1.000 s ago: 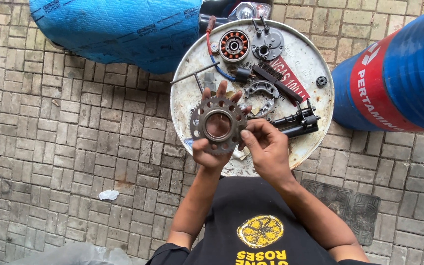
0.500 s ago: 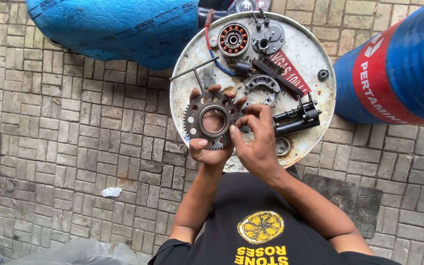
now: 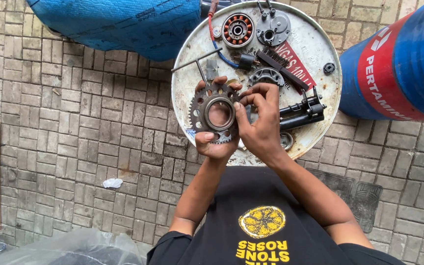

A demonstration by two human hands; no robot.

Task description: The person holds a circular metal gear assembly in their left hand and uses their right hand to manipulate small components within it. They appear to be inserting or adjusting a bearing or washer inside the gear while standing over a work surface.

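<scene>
- Blue drums point(image 3: 398, 59) flank the round white drum-top surface point(image 3: 320, 44), both cut off by the frame.
- A coil stator point(image 3: 237, 30), brush point(image 3: 283, 68) and black cylinder part point(image 3: 300, 114) lie behind my hands.
- My left hand point(image 3: 214, 142) is clamped around the toothed sprocket point(image 3: 212, 114), held above the surface's near edge.
- My right hand point(image 3: 261, 122) is curled, fingertips on the sprocket's rim; its palm is hidden.

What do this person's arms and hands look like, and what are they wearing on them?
Both arms are bare from the short sleeves down: no gloves, watch or rings show on the left hand or the right hand. The sleeves belong to a black T-shirt with a round yellow fruit-slice emblem and yellow lettering on the chest. The fingertips look smudged with dark grime.
</scene>
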